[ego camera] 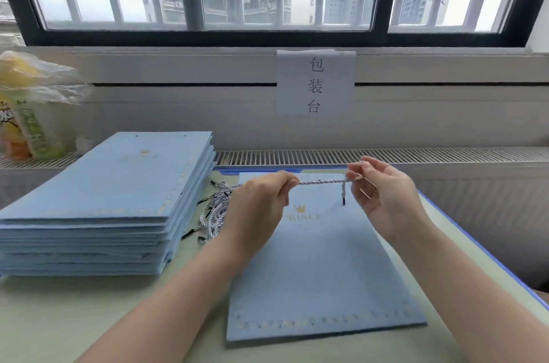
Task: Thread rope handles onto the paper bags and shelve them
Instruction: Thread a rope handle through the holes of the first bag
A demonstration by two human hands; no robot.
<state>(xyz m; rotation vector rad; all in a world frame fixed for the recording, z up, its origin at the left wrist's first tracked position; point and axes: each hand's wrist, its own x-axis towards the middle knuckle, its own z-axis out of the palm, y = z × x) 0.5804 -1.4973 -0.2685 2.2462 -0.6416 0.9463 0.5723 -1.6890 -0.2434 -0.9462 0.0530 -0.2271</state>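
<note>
1. Rope handle (322,181): a twisted grey-white cord, stretched taut and level, its long axis left to right, held in the air above the top edge of the flat paper bag (323,267).
2. Its dark tip (343,200) hangs straight down from the right end of the cord and points at the bag face just below. The bag's punch holes are not visible here; judging by the stack, they sit along the far edge, just beyond the tip.
3. Right hand (383,196): grip pinching the cord where it bends down to the tip. This hand is nearer the tip, so it would likely steer it.
4. Left hand (261,202): grip clenched round the cord's other end, keeping tension.
5. Bag lies flat on the desk (89,312), long axis running away from the person, crown print facing up.
6. Loose ropes (215,214) are heaped on the desk just beside the left hand.
7. Stack of bags (104,199) sits left of the ropes, holes visible at its far edge.
8. No shelf in view.
</note>
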